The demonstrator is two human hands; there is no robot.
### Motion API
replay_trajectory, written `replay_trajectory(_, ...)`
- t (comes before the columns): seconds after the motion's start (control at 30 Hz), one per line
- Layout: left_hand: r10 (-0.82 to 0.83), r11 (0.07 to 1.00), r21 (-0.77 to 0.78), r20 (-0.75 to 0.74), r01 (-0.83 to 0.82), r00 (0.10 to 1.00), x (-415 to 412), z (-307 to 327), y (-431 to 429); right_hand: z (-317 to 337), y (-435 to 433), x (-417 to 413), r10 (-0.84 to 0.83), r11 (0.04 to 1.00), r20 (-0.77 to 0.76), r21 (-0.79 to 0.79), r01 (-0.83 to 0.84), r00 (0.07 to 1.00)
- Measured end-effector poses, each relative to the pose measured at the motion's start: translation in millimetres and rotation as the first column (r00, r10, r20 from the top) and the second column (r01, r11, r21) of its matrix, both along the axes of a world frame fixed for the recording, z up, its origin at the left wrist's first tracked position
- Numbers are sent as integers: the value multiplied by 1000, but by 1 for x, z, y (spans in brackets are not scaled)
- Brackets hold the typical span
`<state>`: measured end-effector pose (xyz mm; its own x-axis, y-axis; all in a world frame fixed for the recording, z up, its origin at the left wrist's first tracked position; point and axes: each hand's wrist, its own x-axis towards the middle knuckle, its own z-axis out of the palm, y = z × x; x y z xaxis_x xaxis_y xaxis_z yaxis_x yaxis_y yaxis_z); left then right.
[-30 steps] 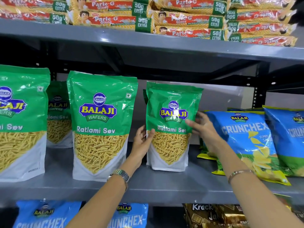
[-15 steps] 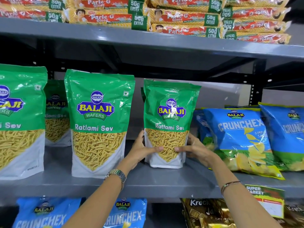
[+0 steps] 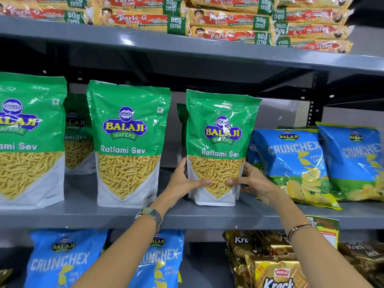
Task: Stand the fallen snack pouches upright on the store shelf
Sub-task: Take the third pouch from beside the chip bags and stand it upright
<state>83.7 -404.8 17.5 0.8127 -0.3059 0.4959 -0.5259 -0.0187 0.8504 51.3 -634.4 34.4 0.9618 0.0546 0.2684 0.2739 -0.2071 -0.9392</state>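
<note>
While upright on the shelf [image 3: 83,217], green pouch [image 3: 222,129] clasped between both hands: left [image 3: 182,183], right [image 3: 256,183].

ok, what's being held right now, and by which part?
The green Ratlami Sev pouch, standing on the shelf. Left hand and right hand clasp its lower sides, thumbs across the front.

A green and white Ratlami Sev stand-up plastic pouch [image 3: 221,146] stands upright on the grey metal middle shelf [image 3: 83,215], clasped low down by the left hand [image 3: 182,181] and the right hand [image 3: 254,181], thumbs across its front. A matching green pouch [image 3: 126,142] stands to its left, and leaning blue Crunchex chip bags [image 3: 295,163] sit just beside it on the right.
</note>
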Motion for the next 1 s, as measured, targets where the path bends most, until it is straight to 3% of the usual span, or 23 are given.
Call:
replay_trajectory(0.6, -8, 996, 91, -15, 9, 1000, -11, -3, 12, -9, 3, -26, -51, 998, 35, 40, 50, 998)
replay_trajectory(0.8, -50, 967, 246, -56, 62, 997, -3, -13, 19, -22, 4, -22, 33, 997, -12, -68, -34, 999)
replay_trajectory(1.0, 12, 971, 239, -11, -9, 1000, -3, -15, 17, -22, 3, -18, 21, 997, -7, -68, -22, 1000)
